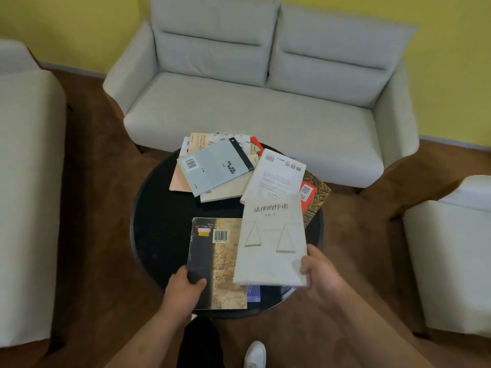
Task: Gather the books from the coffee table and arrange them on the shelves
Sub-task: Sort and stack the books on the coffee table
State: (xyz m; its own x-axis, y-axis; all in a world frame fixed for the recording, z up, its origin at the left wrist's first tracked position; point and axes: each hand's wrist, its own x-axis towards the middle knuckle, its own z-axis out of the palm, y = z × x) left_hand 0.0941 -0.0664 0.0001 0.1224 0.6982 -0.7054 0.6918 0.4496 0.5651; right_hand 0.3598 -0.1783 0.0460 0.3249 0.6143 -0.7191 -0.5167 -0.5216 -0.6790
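Several books lie scattered on a round black coffee table (159, 213). My left hand (186, 288) grips the near left corner of a black and tan book (220, 264), thumb on its cover. My right hand (318, 274) holds the right edge of a white book with two triangles (271, 240), which overlaps the black and tan one. A blue book (253, 293) peeks out beneath the white one. Farther back lie a pale blue book (212, 166), a white back cover (276, 176), a red and straw-patterned book (313, 197) and others under them.
A light grey two-seat sofa (265, 102) stands behind the table. Pale armchairs sit at the left (26, 181) and the right (451, 261). The floor is brown wood, the wall yellow. My white shoe (255, 354) shows below the table's near edge.
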